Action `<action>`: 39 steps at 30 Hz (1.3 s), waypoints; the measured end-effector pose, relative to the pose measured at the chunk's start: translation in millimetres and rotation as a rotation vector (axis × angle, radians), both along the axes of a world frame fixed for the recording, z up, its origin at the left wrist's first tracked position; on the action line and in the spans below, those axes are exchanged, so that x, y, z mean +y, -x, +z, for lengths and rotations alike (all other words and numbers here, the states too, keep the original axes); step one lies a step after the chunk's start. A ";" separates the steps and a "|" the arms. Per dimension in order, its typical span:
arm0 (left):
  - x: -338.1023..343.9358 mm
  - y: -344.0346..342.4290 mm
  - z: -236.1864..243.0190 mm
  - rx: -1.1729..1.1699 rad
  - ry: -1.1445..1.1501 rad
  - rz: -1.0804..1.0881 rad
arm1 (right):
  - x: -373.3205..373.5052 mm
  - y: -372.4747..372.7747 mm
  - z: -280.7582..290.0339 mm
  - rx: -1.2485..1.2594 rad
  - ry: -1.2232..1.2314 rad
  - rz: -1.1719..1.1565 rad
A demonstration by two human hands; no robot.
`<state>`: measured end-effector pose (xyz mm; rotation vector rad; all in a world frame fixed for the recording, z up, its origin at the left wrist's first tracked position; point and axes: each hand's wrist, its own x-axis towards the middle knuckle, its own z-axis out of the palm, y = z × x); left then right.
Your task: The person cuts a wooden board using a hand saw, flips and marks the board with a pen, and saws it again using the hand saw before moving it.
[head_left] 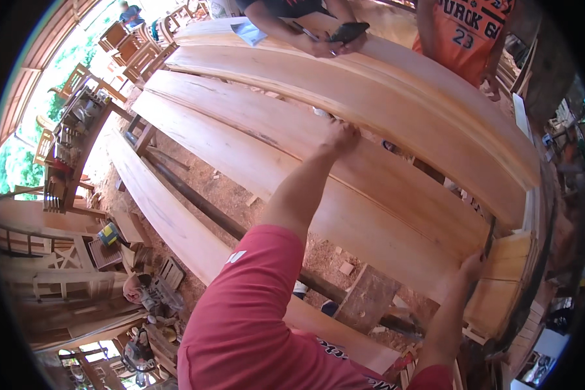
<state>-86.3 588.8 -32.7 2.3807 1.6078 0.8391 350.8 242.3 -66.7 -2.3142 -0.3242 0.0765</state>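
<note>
a: where's the plank (344, 195) they've got hold of?

b: it's the long pale board running from upper left down to the lower right, lying flat beside other boards on a low rack. the left hand (340, 138) is pressed on its far edge about midway along, fingers curled over the edge, more a flat grip than a fist. the right hand (472, 265) is at the near end, fingers wrapped round the end corner of the board.

a: how far along does it look?

b: my guess is the board is being seated or shifted into line. it already lies level with its neighbours, so lifting looks done, and what's left is squaring the end. i can't tell whether it's touching the next board (383, 110) all along; a dark gap shows toward the right.

a: and the wood itself?

b: smooth, planed, light orange-tan with long straight grain and a few darker streaks. edges look crisp; the bend is only the lens. a narrower plank (169, 214) lies apart on the near side.

a: around it?

b: sawdust and offcuts on the dirt floor (240, 195), a dark pipe-like rail (201, 201) under the boards, stacked wooden chairs (71, 130) at the left. another person's hand (328, 45) rests on the far boards with a dark tool (348, 31), beside someone in an orange shirt (465, 32).
</note>
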 end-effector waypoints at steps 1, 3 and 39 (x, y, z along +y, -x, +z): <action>0.3 1.1 -2.2 -0.013 -0.029 -0.008 | -1.5 0.6 0.4 -0.038 -0.012 0.008; 2.1 5.5 -3.1 0.011 -0.008 -0.023 | -5.6 4.8 2.8 -0.094 -0.001 0.089; -402.4 143.4 19.3 -0.199 0.606 0.107 | -224.0 139.2 110.8 0.674 -1.304 -0.587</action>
